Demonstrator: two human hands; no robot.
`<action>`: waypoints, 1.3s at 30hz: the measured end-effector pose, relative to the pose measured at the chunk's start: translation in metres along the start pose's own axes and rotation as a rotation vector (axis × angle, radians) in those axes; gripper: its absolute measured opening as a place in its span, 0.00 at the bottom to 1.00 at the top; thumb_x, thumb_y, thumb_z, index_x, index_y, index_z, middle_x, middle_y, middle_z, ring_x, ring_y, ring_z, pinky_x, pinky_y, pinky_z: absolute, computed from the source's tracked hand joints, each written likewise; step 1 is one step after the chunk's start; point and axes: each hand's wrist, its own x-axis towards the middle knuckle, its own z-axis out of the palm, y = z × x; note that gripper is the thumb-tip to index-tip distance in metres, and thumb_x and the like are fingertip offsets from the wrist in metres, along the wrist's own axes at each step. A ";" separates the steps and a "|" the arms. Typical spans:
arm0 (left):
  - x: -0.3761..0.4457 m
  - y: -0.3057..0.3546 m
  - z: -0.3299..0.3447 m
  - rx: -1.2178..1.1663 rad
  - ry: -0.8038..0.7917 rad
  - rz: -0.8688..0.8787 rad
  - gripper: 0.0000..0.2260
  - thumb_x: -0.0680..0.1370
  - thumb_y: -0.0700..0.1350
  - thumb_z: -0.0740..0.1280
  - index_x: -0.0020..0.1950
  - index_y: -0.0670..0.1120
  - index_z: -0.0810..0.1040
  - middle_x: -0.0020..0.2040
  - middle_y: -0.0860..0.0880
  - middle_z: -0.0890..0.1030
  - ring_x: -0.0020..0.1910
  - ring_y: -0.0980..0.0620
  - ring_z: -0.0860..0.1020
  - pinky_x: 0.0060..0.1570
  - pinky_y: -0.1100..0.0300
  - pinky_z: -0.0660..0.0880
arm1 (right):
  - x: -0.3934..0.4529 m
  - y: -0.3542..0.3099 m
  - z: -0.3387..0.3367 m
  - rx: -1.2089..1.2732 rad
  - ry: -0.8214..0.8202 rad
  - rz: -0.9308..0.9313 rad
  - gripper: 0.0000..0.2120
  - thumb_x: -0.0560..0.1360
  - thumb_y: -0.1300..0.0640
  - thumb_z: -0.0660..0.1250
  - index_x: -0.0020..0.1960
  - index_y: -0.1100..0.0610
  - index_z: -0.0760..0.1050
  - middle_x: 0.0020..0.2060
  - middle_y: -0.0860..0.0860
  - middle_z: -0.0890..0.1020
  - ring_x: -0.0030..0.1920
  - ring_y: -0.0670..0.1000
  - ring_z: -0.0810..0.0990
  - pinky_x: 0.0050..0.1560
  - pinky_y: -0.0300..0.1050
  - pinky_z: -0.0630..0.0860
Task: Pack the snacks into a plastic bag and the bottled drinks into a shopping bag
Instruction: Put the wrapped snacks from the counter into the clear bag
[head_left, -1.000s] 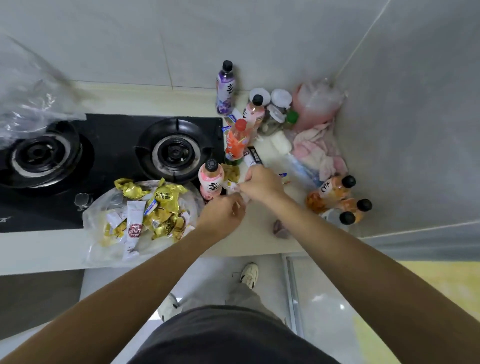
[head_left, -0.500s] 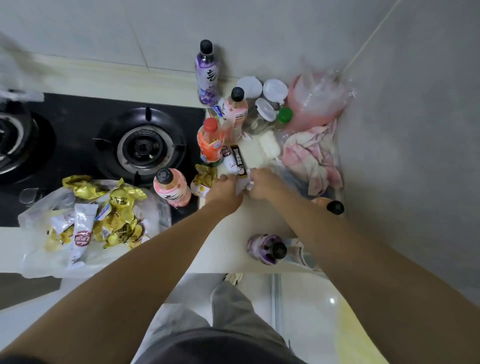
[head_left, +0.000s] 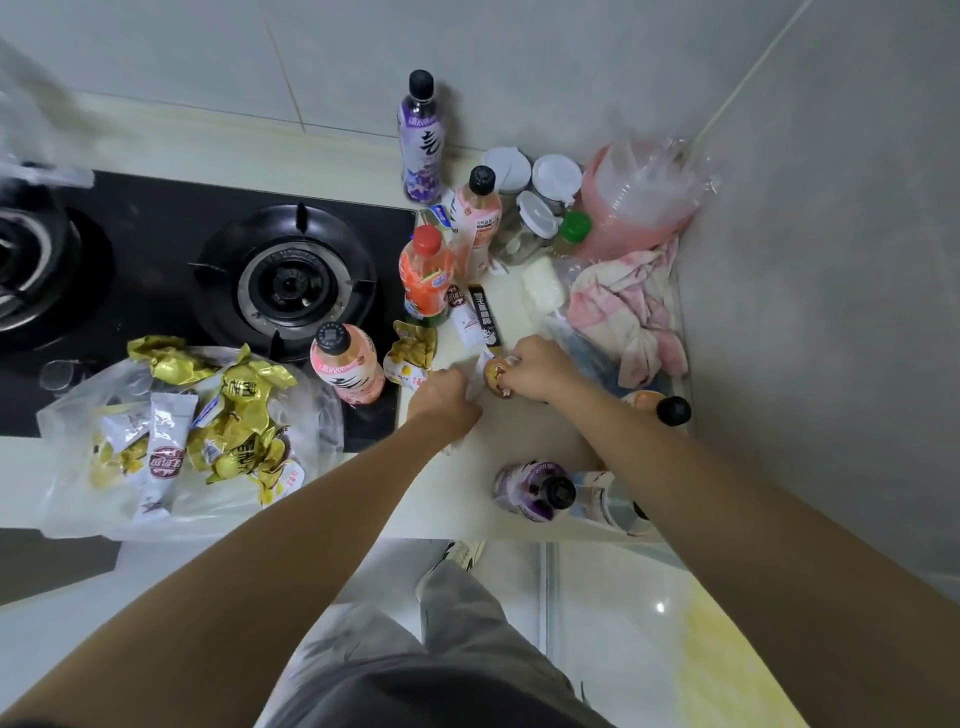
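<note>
**Both hands down on the snack packets at the counter's middle**

Right hand (head_left: 537, 371) is curled over a small round orange-and-white snack packet (head_left: 494, 375), fingers pinching it just off the pale countertop (head_left: 524, 431). Left hand (head_left: 445, 400) sits right beside it, knuckles up, fingers folded onto a white wrapper (head_left: 477, 383) between the two hands; how firm that hold is, I can't tell from this angle.

Just past the fingertips lie two stick sachets side by side: a black one (head_left: 485, 317) with white characters down its length, too small to read, and a white one (head_left: 464, 318) with a dark red round logo. A yellow snack pouch (head_left: 410, 353) lies next to the near pink bottle (head_left: 347, 370), whose label shows "1688" under a black cap.

Further back, an orange bottle (head_left: 426, 273) with a red cap, another pink bottle (head_left: 478, 221), and a purple bottle (head_left: 421, 140) against the wall tiles, also marked "1688". A second purple bottle (head_left: 535, 488) stands at the counter's front edge.

Over on the left, the clear plastic bag (head_left: 67, 421) lies open by the gas hob (head_left: 285, 280), loaded with gold wrappers and white sachets carrying that same red round logo. Pink cloth (head_left: 631, 306) is bunched in the corner.
</note>
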 end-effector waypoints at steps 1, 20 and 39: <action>-0.006 -0.003 -0.003 -0.039 -0.004 0.005 0.15 0.76 0.44 0.69 0.60 0.41 0.73 0.56 0.41 0.79 0.57 0.39 0.78 0.45 0.53 0.71 | -0.007 -0.004 -0.002 0.040 -0.008 0.010 0.12 0.76 0.51 0.68 0.50 0.60 0.76 0.40 0.54 0.80 0.42 0.56 0.82 0.34 0.46 0.77; -0.181 -0.188 -0.079 -0.353 0.012 0.108 0.10 0.72 0.45 0.69 0.51 0.48 0.72 0.39 0.50 0.79 0.41 0.46 0.78 0.41 0.50 0.77 | -0.130 -0.141 0.086 0.370 -0.027 0.100 0.11 0.73 0.61 0.73 0.52 0.67 0.81 0.43 0.63 0.87 0.39 0.54 0.84 0.48 0.53 0.87; -0.133 -0.299 -0.171 -0.561 0.330 -0.153 0.10 0.80 0.48 0.70 0.58 0.46 0.74 0.43 0.49 0.82 0.42 0.50 0.82 0.44 0.50 0.81 | -0.128 -0.302 0.176 0.166 0.199 -0.109 0.12 0.73 0.53 0.70 0.37 0.60 0.77 0.32 0.53 0.78 0.36 0.54 0.77 0.34 0.46 0.69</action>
